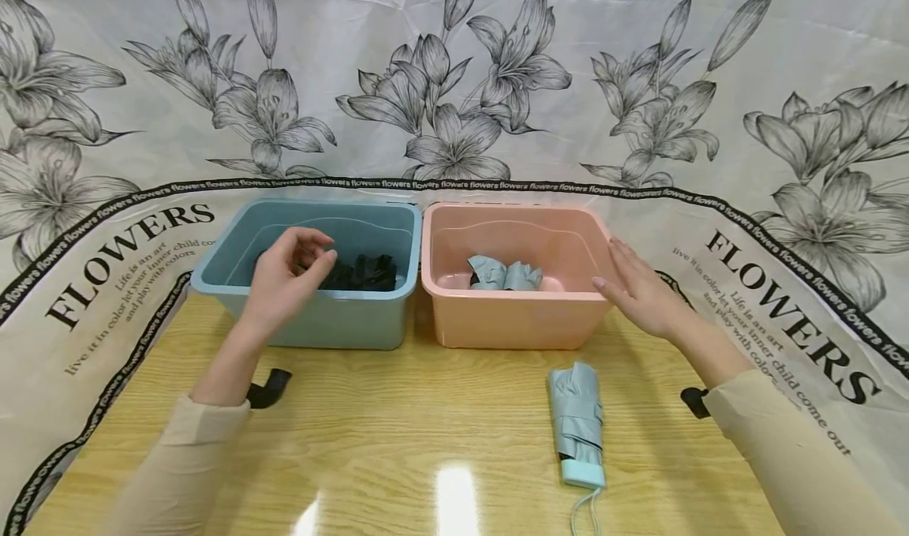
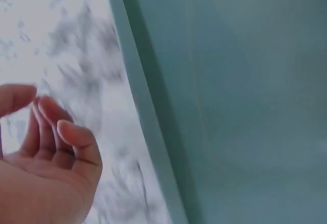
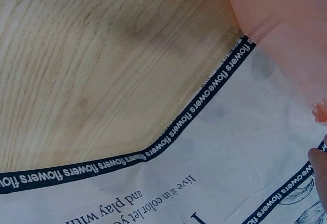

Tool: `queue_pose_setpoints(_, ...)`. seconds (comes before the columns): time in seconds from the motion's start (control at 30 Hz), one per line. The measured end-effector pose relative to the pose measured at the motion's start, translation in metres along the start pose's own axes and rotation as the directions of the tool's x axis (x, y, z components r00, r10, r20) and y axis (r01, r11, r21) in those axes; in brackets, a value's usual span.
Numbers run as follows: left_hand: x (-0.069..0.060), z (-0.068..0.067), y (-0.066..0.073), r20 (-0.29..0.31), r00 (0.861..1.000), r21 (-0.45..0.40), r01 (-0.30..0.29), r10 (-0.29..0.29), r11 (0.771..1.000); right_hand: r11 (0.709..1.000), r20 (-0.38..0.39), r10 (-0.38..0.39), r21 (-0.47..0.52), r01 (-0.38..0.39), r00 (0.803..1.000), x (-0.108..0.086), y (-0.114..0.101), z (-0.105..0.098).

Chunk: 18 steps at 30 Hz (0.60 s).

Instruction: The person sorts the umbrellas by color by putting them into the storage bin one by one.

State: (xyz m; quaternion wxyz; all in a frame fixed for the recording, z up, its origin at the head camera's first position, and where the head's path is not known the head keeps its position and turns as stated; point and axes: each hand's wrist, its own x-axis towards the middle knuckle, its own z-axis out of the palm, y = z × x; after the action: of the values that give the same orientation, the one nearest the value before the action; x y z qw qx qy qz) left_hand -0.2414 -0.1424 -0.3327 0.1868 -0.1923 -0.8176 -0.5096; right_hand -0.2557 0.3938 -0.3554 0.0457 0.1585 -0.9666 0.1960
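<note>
My left hand [image 1: 284, 275] hovers over the front of the blue bin [image 1: 341, 319], fingers loosely bent and holding nothing; the left wrist view shows the same hand [image 2: 56, 168] beside the bin's rim. Inside that bin lie black folded fabric bundles [image 1: 372, 274], partly hidden by the hand and the front wall. On the right, my right hand [image 1: 642, 295] touches the side rim of the pink bin [image 1: 511, 323] with fingers extended. Two light-blue folded umbrellas [image 1: 521, 275] appear inside the pink bin. Another light-blue folded umbrella [image 1: 577, 417] lies on the table, its wrist cord toward me.
The bins stand side by side at the back of the wooden table [image 1: 398, 425]. Behind them hangs a white cloth [image 1: 398, 15] with flower prints, and its black-lettered border runs along the table edge.
</note>
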Motion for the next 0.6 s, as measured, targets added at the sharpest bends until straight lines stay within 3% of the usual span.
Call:
queue_pose_setpoints(0.1,-0.014,0.032,0.010,-0.052,0.998,-0.181,-0.055,0.046,0.982,1.000,0.005,0.006,0.003,-0.006,1.000,0.001,-0.001,-0.001)
queue_pose_setpoints(0.17,-0.024,0.055,0.015,-0.044,0.998,-0.258,-0.063,0.053,0.964,1.000,0.008,0.011,0.003,-0.011,1.000,0.001,0.000,0.000)
queue_pose_setpoints(0.43,-0.057,0.153,0.028,0.130,0.991,-0.379,0.015,0.037,0.925,1.000,0.013,0.013,-0.008,-0.013,1.000,0.001,-0.002,0.000)
queue_pose_setpoints(0.6,-0.069,0.202,0.036,0.266,0.964,-0.388,0.103,0.005,0.916,1.000,0.008,0.008,-0.015,-0.008,1.000,0.000,-0.002,-0.001)
